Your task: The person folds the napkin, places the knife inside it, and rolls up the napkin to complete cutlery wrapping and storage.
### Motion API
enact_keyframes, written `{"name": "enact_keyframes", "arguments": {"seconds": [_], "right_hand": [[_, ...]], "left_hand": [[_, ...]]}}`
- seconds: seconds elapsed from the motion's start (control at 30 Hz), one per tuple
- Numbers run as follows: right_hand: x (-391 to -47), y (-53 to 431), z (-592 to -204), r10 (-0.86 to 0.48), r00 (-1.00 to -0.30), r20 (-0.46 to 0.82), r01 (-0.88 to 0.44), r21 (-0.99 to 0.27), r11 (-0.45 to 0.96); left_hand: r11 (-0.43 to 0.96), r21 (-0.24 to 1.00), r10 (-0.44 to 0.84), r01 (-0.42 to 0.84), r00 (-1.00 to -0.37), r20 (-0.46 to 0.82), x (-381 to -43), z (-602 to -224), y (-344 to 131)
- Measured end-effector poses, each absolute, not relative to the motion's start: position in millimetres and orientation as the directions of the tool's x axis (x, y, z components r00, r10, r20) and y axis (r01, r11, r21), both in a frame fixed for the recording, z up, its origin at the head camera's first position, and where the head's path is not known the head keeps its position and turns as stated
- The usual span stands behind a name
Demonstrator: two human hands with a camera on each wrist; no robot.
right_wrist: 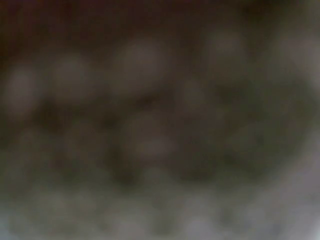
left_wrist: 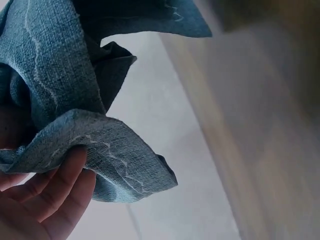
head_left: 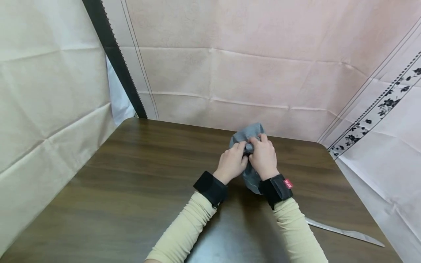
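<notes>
A blue-grey cloth (head_left: 248, 133) is bunched up near the far edge of the table, its lower end hanging down beside the right wrist. My left hand (head_left: 231, 162) grips its gathered middle from the left. From the other side my right hand (head_left: 264, 156) holds the same bunch, fingers curled over it. In the left wrist view the cloth (left_wrist: 55, 55) shows a coarse weave with a pale wavy stitch line along its edges, and the left fingers (left_wrist: 70, 170) pinch a fold. The right wrist view is too dark and blurred to read.
A knife-like metal blade (head_left: 345, 232) lies on the brown wooden table (head_left: 131, 190) at the right, its near end hidden by the right sleeve (head_left: 299, 230). Pale hanging sheets (head_left: 250, 80) enclose the table's back and sides.
</notes>
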State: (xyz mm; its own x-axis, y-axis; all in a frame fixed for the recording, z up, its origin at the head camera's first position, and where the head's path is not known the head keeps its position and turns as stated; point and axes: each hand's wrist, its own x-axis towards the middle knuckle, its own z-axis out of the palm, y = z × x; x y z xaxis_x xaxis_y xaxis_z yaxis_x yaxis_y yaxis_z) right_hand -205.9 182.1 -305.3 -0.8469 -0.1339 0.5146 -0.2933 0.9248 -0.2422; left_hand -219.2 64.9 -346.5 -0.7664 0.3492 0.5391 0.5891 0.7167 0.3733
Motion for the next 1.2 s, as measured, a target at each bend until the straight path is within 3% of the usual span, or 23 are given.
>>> {"name": "enact_keyframes", "arguments": {"seconds": [0.8,1.2], "right_hand": [[-206,117,-292,-0.248,-0.783,0.570,-0.421,-0.192,0.887],[-205,106,-291,-0.261,-0.816,0.516,-0.410,-0.197,0.891]], "left_hand": [[0.734,0.434,0.228,0.522,-0.792,0.566,-209,-331,-1],[0.741,0.432,0.215,0.514,-0.792,0.572,-205,-331,-13]]}}
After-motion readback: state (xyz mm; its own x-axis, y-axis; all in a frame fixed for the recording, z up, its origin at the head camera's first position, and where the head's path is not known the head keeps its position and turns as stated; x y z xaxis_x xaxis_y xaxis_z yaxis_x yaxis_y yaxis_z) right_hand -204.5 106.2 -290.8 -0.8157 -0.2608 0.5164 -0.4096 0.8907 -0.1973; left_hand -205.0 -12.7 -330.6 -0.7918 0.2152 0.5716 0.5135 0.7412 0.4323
